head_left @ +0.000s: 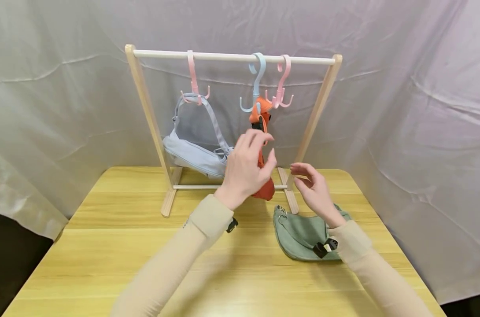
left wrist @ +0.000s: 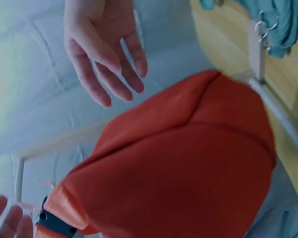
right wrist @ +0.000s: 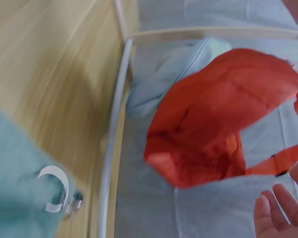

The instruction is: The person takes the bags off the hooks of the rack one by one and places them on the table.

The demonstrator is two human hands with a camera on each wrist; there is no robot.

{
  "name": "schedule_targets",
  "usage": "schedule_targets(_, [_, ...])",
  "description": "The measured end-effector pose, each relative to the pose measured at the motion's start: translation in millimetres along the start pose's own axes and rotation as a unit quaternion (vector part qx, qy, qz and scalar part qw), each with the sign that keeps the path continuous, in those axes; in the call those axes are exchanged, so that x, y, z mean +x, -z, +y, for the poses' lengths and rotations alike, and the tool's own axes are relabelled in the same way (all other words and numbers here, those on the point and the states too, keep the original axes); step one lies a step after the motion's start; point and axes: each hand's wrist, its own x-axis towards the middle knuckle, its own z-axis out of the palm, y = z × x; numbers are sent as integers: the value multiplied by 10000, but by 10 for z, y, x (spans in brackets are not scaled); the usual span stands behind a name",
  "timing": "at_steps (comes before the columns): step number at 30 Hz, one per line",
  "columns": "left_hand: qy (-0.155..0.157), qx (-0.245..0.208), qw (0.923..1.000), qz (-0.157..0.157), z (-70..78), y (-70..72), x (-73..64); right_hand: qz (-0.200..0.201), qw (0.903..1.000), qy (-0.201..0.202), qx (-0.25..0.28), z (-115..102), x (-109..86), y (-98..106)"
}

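A red-orange bag (left wrist: 184, 158) with an orange strap and black buckle hangs from the blue hook (head_left: 258, 79) on the rack. Partly in front of it in the head view is my left hand (head_left: 245, 163), fingers loosely bent and nothing gripped. Its fingertips show beside the buckle in the left wrist view. Lower and to the right, my right hand (head_left: 313, 189) hovers above the green bag (head_left: 299, 237), fingers relaxed and holding nothing. That green bag lies on the table, partly hidden by the right forearm. In the right wrist view, the red bag (right wrist: 213, 119) hangs apart from the right fingers.
A wooden rack with a white bar (head_left: 228, 57) stands at the back of the table (head_left: 125, 246). From its left pink hook (head_left: 192, 72) hangs a pale blue-grey bag (head_left: 196, 156). Another pink hook (head_left: 281, 83) hangs right of the blue one. Grey curtains (head_left: 422, 132) surround the table.
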Motion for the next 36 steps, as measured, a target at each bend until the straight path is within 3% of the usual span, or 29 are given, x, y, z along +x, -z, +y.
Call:
schedule_targets(4, [672,142,9976,67,-72,22,171,205,9988,-99,431,-83,89,-123])
schedule_targets(9, [1506,326,9879,-178,-139,22,341,392,9951,-266,864,-166,192,-265])
schedule_targets(12, [1835,445,9816,-298,-175,9,423,464,9929,-335,1045,-226,248,-323])
schedule_targets(16, [2128,556,9747,-394,-223,-10,496,436,9913,-355,1193,-315,312,-372])
schedule_targets(23, [2629,358,9615,-718,-251,-66,577,444,9899,-356,1301,-412,431,-417])
schedule_targets(36, [2887,17,9526,-959,-294,-134,681,442,9912,-222,1230,-483,593,-433])
